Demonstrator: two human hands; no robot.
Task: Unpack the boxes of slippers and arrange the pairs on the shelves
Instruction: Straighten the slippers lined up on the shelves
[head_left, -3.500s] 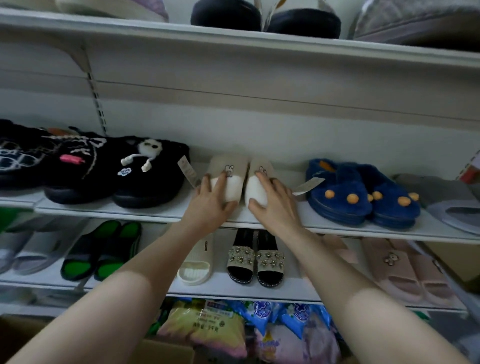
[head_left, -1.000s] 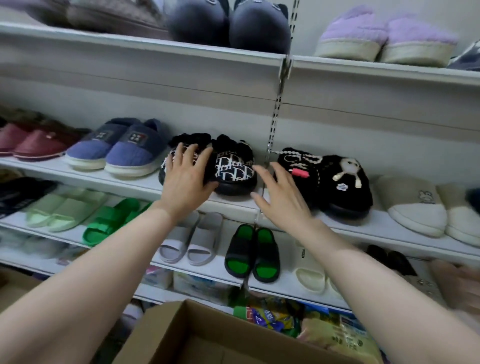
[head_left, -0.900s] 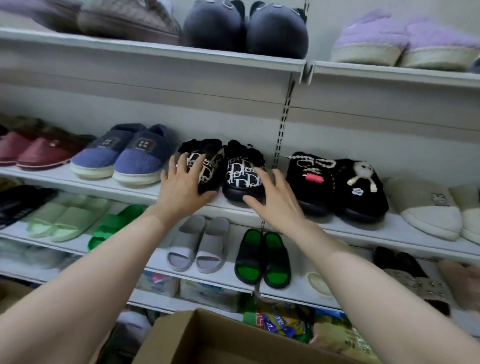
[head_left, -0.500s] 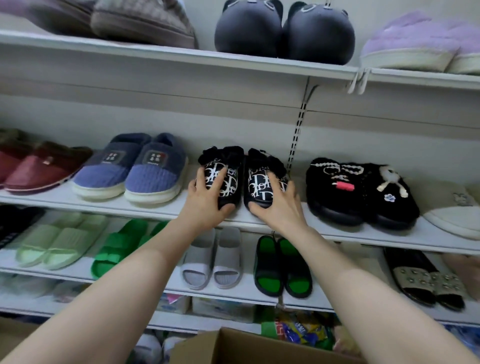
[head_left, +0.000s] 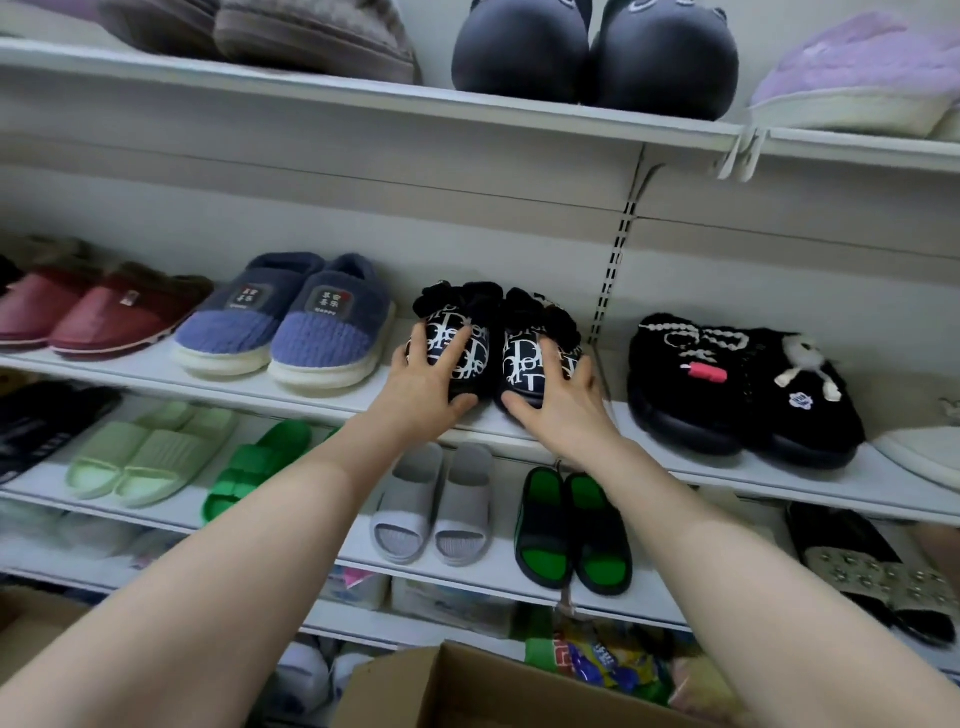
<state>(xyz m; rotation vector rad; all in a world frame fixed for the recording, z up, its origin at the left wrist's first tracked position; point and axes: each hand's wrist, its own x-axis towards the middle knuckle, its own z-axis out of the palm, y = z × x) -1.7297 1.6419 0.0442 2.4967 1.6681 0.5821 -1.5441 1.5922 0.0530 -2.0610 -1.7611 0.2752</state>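
A pair of black slippers with white lettering and black fluffy trim stands on the middle white shelf (head_left: 322, 400). My left hand (head_left: 423, 387) grips the toe of the left slipper (head_left: 457, 338), fingers over its top and thumb under the front edge. The toe of the right slipper (head_left: 524, 353) is held the same way by my right hand (head_left: 563, 400). The two slippers stand side by side, toes toward me, close together.
Blue knit slippers (head_left: 291, 327) and maroon ones (head_left: 93, 312) sit to the left, black fluffy slippers with charms (head_left: 737, 384) to the right. Green, grey and black-green slides fill the shelf below. An open cardboard box (head_left: 467, 691) stands at the bottom.
Both hands left the beige slippers, moved left along the shelf and took hold of the black lettered pair, bringing the two slippers together; the view shifted left.
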